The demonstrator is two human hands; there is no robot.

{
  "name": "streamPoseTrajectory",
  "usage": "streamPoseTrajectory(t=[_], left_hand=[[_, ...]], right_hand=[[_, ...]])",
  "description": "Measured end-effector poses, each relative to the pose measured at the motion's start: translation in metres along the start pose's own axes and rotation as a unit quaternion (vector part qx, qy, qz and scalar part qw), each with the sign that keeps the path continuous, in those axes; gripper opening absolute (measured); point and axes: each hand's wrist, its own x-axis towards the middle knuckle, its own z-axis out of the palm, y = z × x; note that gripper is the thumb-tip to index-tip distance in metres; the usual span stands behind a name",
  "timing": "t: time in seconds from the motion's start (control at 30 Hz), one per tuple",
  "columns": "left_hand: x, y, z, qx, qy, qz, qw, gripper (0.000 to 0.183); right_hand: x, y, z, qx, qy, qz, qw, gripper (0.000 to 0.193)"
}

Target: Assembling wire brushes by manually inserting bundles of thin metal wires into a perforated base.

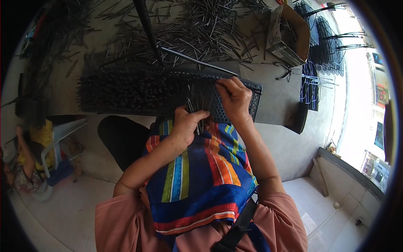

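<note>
Wrapped in my left hand is a bundle of thin dark rods, whose ends stick out above and below the fingers. My right hand is closed in a pinch over the right part of a long black perforated rack. Whatever those fingertips grip is too small or hidden to make out. Many upright dark rods fill the rack's left and middle stretch, while bare round holes show near its right end. The rack lies across the table edge, just above my lap.
Loose dark rods lie heaped across the table. An open cardboard box stands at the far right, near wire racks. A dark bar slants down behind the rack. At the left sits another person beside a chair.
</note>
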Motion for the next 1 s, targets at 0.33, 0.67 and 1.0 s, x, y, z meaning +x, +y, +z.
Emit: streamPoseTrajectory(t=[0.33,0.67,1.0], left_hand=[[-0.001,-0.005,0.011,-0.037,-0.007,0.062,0.997,0.016],[-0.001,-0.002,0.01,-0.012,0.004,-0.003,1.0,0.006],[0.001,-0.002,0.007,-0.008,0.006,-0.011,1.0,0.008]], right_hand=[[-0.019,0.004,-0.017,0.354,-0.163,0.365,0.846,0.007],[-0.008,0.026,-0.012,0.235,0.17,0.089,0.953,0.006],[-0.01,0.025,-0.009,0.232,0.178,0.101,0.951,0.009]])
